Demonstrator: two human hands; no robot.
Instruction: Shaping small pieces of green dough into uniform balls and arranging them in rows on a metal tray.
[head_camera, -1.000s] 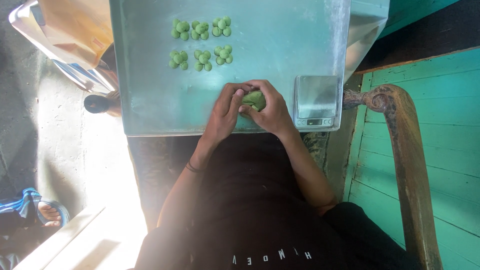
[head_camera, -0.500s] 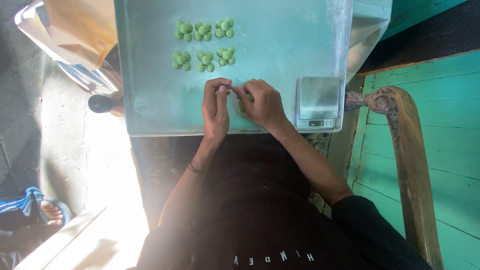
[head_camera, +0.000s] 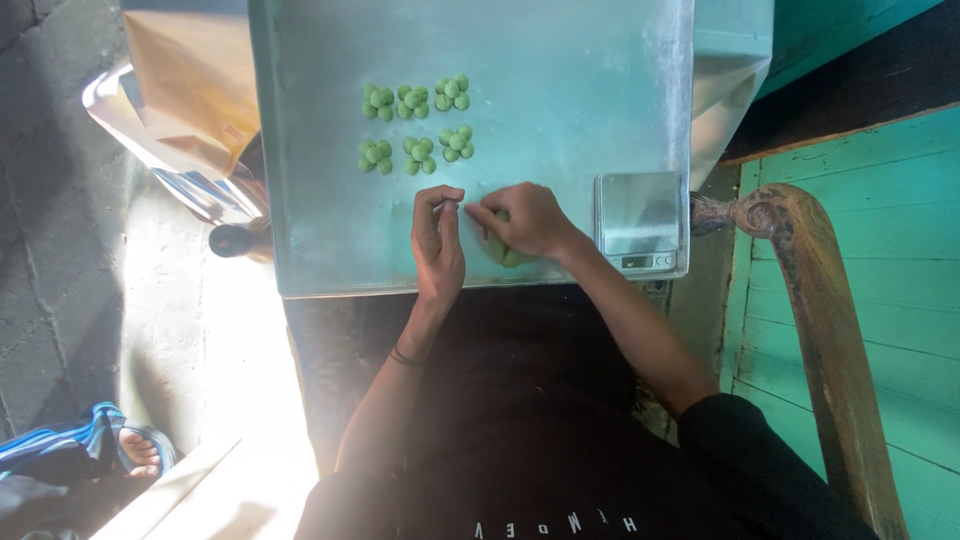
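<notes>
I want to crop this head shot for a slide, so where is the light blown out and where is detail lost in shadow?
Head view: hard sunlight blows out the floor at lower left; the dark clothing loses detail in shadow; the metal tray shows soft sheen, and the green dough balls, left hand and right hand stay readable.

Most of the green dough lump (head_camera: 503, 250) hidden beneath the right hand (head_camera: 525, 220); tray's (head_camera: 320, 240) far edge cropped.

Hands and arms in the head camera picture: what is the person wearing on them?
Both hands, left hand and right hand, are bare, without gloves. The left wrist has a thin dark band. The right arm has a dark sleeve pushed up past the elbow.
</notes>
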